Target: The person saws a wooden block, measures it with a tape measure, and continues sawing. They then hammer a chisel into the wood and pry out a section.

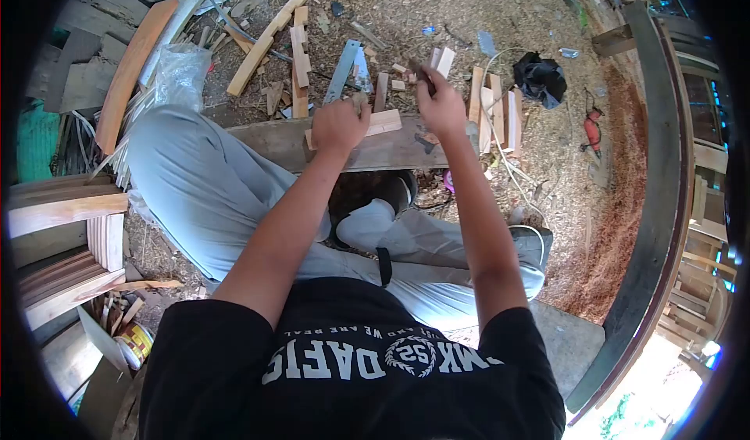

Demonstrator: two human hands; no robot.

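Note:
I sit on the ground with a thick wooden plank (391, 149) lying across in front of my knees. A small light wood block (384, 122) rests on the plank. My left hand (339, 125) is closed and presses down on the left end of that block. Raised just above and to the right of the block, my right hand (439, 102) grips a dark tool handle (423, 75) that sticks up from the fist. The tool's working end is hidden by the hand.
Short wood pieces (494, 112) stand to the right of the plank, and a metal square (344, 70) lies beyond it. Long slats (266, 41) and boards (129, 69) lie at the upper left. Stacked boards (62, 213) sit at the left. A black bag (541, 78) lies on sawdust.

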